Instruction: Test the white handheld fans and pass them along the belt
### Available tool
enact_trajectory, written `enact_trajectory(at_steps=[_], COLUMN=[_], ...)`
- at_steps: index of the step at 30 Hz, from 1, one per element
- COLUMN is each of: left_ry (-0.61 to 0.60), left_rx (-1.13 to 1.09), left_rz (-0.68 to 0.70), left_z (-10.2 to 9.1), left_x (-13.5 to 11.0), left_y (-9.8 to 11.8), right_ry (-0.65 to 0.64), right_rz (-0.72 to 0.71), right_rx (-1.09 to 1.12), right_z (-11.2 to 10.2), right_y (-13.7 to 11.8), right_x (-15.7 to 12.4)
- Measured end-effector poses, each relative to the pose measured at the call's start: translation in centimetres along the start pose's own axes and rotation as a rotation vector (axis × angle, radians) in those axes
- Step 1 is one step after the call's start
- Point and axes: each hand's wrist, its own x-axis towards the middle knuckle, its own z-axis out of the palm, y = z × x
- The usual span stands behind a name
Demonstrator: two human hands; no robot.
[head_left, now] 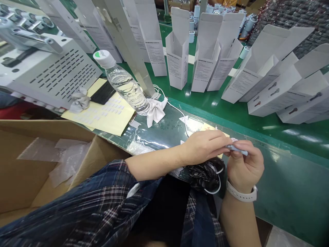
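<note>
My left hand (207,145) and my right hand (246,166) meet above the near edge of the bench. Between their fingertips is a small slim light-blue part (240,150); its exact kind cannot be made out. The fingers of my right hand are closed round its outer end, with the thumb against it. My left fingers pinch its other end and partly hide it. Just below the hands lies a crumpled black plastic bag (203,173) with a white cable (219,185) beside it. Yellow paper (205,127) shows behind my left hand.
Open white printed boxes (177,61) stand along the green bench. A water bottle (125,85) stands by a metal post (128,44), near a yellow sheet (115,120) of small white stickers. At left are a slotted machine (64,68) and a cardboard box (15,137) holding clear plastic bags.
</note>
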Motion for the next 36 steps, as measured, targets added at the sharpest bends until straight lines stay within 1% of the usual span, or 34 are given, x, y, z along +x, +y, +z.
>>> enact_trajectory(at_steps=[4, 7, 9, 12, 15, 22, 25, 27, 29, 31, 36], left_ry=[-0.001, -0.049, -0.087, -0.097, -0.103, -0.15, -0.13, -0.112, -0.1, -0.094, -0.09], left_rx=[-0.018, -0.028, -0.084, -0.181, -0.218, -0.288, -0.346, -0.383, -0.388, -0.367, -0.328], left_rz=[-0.022, -0.071, -0.117, -0.191, -0.226, -0.3, -0.383, -0.411, -0.399, -0.356, -0.182], left_z=[-0.2, -0.6, -0.9, -1.1, -1.2, -1.3, -1.4, -1.3, -1.2, -1.1, -0.9], left_x=[-0.1, 0.0, 0.1, 0.2, 0.1, 0.3, 0.3, 0.3, 0.3, 0.3, 0.4], left_y=[0.0, 0.1, 0.2, 0.3, 0.3, 0.3, 0.4, 0.5, 0.4, 0.2, -0.4], right_ry=[0.036, 0.049, 0.053, 0.028, -0.002, -0.036, -0.015, -0.001, 0.009, 0.022, 0.018], right_rz=[0.048, 0.068, 0.068, 0.118, 0.187, 0.175, 0.177, 0.149, 0.116, 0.085, 0.054], right_rx=[0.03, 0.051, 0.065, 0.059, 0.007, -0.029, -0.073, -0.118, -0.161, -0.172, -0.086], right_z=[0.2, 0.3, 0.4, 0.3, 0.3, 0.6, 0.8, 0.8, 0.9, 0.9, 1.0], right_y=[0.1, 0.0, 0.0, -0.2, -0.4, -0.5, -0.2, 0.0, 0.2, 0.4, 0.6], right_x=[-0.1, 0.0, -0.1, -0.3, -0.4, -0.1, 0.0, -0.1, -0.1, -0.2, -0.5])
